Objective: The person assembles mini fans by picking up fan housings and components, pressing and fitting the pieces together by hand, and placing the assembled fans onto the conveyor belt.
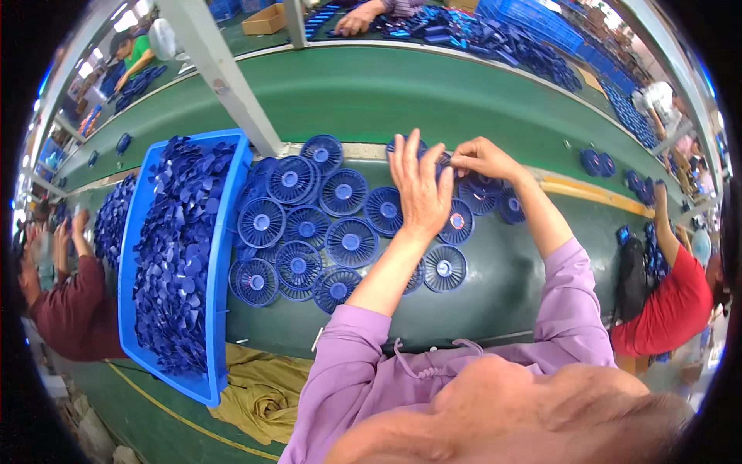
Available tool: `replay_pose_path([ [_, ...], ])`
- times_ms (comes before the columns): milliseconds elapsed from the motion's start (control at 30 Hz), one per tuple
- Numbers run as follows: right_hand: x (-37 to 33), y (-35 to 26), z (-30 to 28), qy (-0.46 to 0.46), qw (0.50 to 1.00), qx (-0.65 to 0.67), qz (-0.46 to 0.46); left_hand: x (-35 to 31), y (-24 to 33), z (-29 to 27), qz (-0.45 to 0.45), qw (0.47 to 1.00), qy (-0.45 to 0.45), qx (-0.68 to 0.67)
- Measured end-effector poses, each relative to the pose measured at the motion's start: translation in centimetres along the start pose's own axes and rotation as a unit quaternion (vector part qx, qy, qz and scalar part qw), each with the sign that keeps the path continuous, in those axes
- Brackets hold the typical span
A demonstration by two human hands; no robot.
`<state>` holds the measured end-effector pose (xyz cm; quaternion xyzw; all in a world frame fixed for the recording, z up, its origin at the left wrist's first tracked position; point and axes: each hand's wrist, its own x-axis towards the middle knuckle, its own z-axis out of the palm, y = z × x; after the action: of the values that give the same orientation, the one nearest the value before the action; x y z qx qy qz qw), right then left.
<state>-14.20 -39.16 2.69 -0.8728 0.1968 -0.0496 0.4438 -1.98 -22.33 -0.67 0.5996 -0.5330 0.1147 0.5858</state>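
My left hand (421,185) reaches over the far edge of the work table with its fingers stretched and spread. Partly hidden behind those fingers is a blue round slotted part (396,145), like a small fan grille. Thumb and fingertips pressed together, my right hand (485,159) is just right of it, near the same part; what it pinches is too small to make out. Several more blue grilles (352,241) lie in overlapping rows left of and below my hands. One grille (444,267) lies at the near right of the group, and another (456,222) rests just below my hands.
A light blue crate (219,309) full of small dark blue flat pieces (178,255) stands at the left. Beyond the table runs a green conveyor belt (348,89), with a grey post (220,77) before it. Co-workers sit left (69,309) and right (668,301).
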Motion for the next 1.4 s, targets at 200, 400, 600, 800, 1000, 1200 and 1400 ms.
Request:
replay_pose_path([
  [200,-3.8,2.6,-2.7,0.232,0.971,-0.022,0.045,-1.8,-1.2,1.9,-0.059,0.985,-0.159,0.014],
  [400,-7.1,5.1,0.3,0.242,0.945,-0.217,-0.026,-1.5,-0.3,2.0,-0.021,0.972,-0.233,0.021],
  [600,-7.8,1.1,2.0,0.159,0.974,-0.139,0.075,-1.2,-0.8,0.8,-0.025,0.985,-0.168,0.019],
  [800,0.3,0.9,2.0,0.298,0.933,-0.185,-0.076,-0.3,-0.4,1.2,0.018,0.999,-0.021,-0.032],
  [1000,7.2,2.4,6.9,0.146,0.938,-0.270,-0.158,0.1,0.0,0.5,0.044,0.999,0.021,-0.024],
  [1200,2.1,1.4,5.0,0.286,0.931,-0.202,-0.103,0.0,-0.6,0.1,0.028,0.999,0.002,-0.037],
  [1400,-10.9,3.6,2.0,0.403,0.866,-0.224,0.193,1.7,0.5,-0.8,0.042,0.997,-0.005,-0.071],
])
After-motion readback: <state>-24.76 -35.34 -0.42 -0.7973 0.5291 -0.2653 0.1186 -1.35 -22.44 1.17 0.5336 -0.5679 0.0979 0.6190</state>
